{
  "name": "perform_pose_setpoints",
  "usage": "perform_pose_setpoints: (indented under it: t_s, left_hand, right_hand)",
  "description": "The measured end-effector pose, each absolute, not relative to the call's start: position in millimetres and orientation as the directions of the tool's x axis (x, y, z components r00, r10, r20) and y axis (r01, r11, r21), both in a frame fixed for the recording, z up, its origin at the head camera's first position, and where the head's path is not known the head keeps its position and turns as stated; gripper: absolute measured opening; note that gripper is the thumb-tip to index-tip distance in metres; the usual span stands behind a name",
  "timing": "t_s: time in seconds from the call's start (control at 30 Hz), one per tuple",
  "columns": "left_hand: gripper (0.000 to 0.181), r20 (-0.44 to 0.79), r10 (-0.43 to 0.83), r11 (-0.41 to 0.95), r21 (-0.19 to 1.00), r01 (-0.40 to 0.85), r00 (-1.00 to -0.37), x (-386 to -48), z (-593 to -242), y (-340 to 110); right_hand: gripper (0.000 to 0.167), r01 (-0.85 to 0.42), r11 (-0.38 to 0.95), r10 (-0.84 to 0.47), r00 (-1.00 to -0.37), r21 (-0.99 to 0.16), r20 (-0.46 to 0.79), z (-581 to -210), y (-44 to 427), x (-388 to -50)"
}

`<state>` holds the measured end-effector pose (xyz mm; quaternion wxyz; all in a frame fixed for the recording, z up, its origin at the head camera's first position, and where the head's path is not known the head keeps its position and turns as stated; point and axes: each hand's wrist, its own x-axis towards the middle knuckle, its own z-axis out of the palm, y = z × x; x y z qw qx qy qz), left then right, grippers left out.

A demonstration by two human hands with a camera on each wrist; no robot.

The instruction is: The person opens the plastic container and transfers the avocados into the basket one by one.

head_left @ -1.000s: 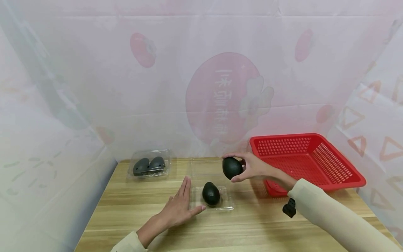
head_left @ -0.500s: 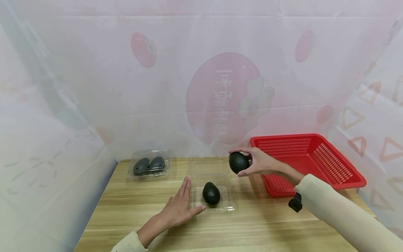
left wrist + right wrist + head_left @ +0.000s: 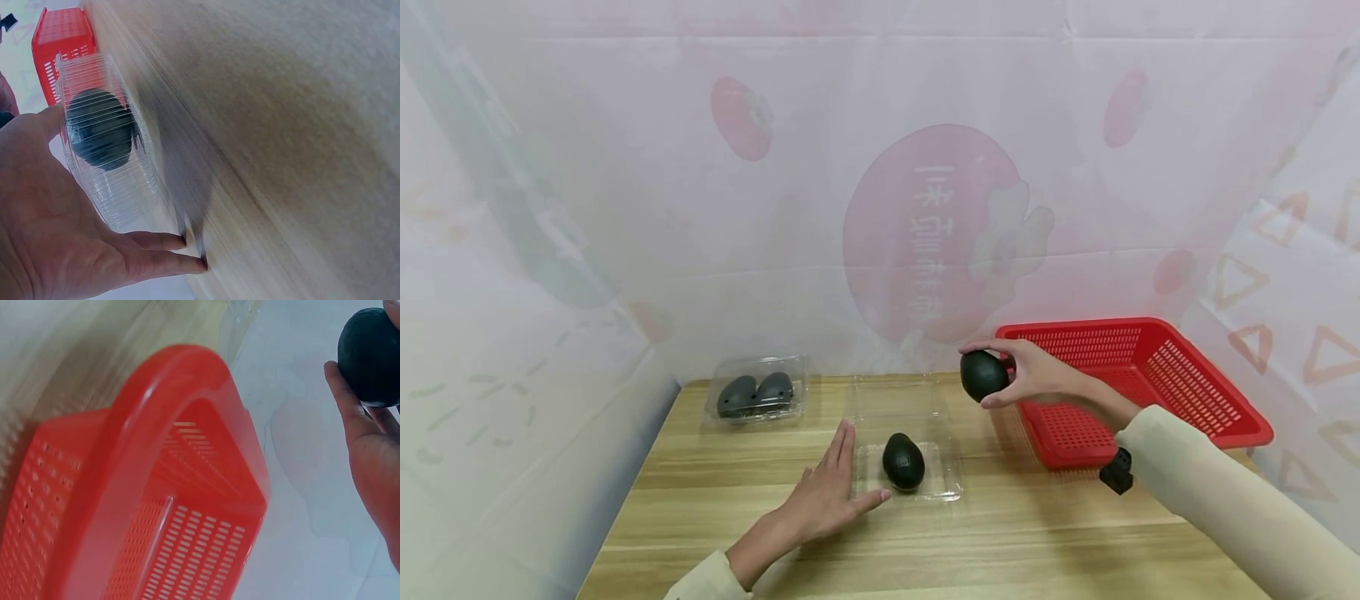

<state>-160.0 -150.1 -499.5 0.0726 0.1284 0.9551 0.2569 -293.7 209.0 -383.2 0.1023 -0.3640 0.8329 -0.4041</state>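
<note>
My right hand (image 3: 1030,372) grips a dark green avocado (image 3: 983,375) between thumb and fingers, raised just left of the red basket (image 3: 1150,446). In the right wrist view the same avocado (image 3: 370,359) shows at the upper right. A second avocado (image 3: 903,462) lies in the near half of an open clear plastic clamshell box (image 3: 942,477). Beside that box's left edge rests my left hand (image 3: 826,497), its fingers straight and its thumb along the near side. The left wrist view shows the left fingertips (image 3: 178,265) down at the table.
The basket, with slotted walls, stands at the table's back right; no contents show in it. At the back left sits another clear box (image 3: 797,387) with two dark avocados (image 3: 756,395) inside. A printed curtain (image 3: 805,208) surrounds the wooden table (image 3: 1000,550) behind and at the sides.
My right hand has carried the avocado to the right and slightly upward, away from the open box toward the basket. The left hand and the other avocados stay where they were.
</note>
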Motion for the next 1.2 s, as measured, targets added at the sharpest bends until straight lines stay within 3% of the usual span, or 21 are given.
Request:
perform_pose_setpoints:
  t_s: [0.4, 1.2]
  left_hand:
    - [0.117, -0.066, 0.281, 0.837, 0.504, 0.211, -0.957, -160, -500, -151]
    - [0.117, -0.068, 0.273, 0.838, 0.506, 0.203, -0.96, -160, -500, -150]
  right_hand:
    - [0.072, -0.532, 0.432, -0.682, -0.721, -0.728, 0.123, -377, 226, -302]
    - [0.071, -0.455, 0.539, -0.592, -0.803, -0.709, 0.066, -378, 267, -319]
